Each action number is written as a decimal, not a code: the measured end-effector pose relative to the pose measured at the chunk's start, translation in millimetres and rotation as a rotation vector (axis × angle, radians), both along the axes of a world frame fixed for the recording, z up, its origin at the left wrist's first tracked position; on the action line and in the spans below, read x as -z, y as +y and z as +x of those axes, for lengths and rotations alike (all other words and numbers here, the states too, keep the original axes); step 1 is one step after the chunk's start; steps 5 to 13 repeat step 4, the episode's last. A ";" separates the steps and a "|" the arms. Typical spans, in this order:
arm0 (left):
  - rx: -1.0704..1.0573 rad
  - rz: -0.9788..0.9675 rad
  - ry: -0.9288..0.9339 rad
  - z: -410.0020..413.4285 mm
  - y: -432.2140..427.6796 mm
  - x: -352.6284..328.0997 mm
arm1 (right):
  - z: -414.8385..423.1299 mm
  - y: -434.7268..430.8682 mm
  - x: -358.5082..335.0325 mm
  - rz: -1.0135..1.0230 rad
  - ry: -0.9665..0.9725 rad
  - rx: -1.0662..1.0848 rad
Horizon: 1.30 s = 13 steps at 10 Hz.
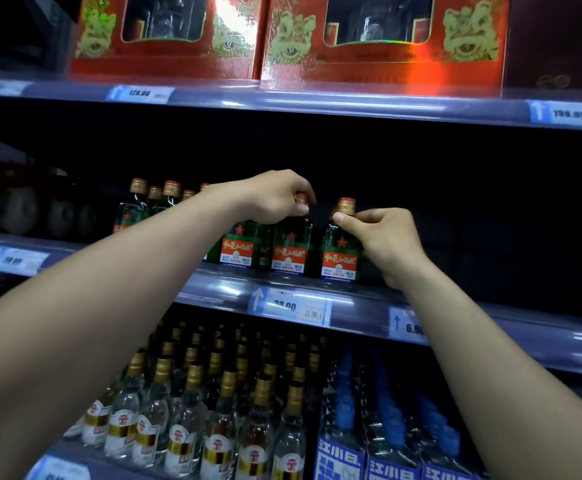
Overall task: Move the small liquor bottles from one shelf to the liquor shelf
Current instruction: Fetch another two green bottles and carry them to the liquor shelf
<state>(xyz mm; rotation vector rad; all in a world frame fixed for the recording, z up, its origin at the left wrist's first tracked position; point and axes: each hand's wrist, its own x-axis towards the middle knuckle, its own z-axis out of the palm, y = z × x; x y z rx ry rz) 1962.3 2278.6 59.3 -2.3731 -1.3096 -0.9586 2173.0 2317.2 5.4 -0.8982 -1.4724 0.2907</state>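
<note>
The head camera shows all there is. At frame centre, the left hand (277, 199) comes in over the top of a small green glass liquor bottle with a red-and-white label (291, 247), its fingers curled down around the gold screw cap. Just to the right, the right hand (384, 242) pinches the neck of a second small green bottle of the same kind (339, 252) between thumb and forefinger, right under the cap; the other fingers are loosely folded.

Both bottles stand upright at the front edge of the grey middle shelf (213, 289), close together, with a third matching bottle (237, 249) just left of them. More green bottles (137, 209) are clustered farther back and left on the same shelf.

So the job looks well under way. Several small bottles are already lined up here, but I cannot tell whether these two are being set down or lifted.

The top shelf holds red gift boxes with gold lion faces and windows (168, 36). The lower shelf holds rows of clear bottles with gold caps (216, 410) and, lower right, blue-capped bottles in printed packs (386, 438).
</note>
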 end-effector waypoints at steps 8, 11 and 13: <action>0.034 0.098 -0.072 -4.5 -12.1 4.3 | 2.7 -27.0 1.4 0.132 -0.132 0.202; 0.034 0.098 -0.072 -4.5 -12.1 4.3 | 2.7 -27.0 1.4 0.132 -0.132 0.202; 0.034 0.098 -0.072 -4.5 -12.1 4.3 | 2.7 -27.0 1.4 0.132 -0.132 0.202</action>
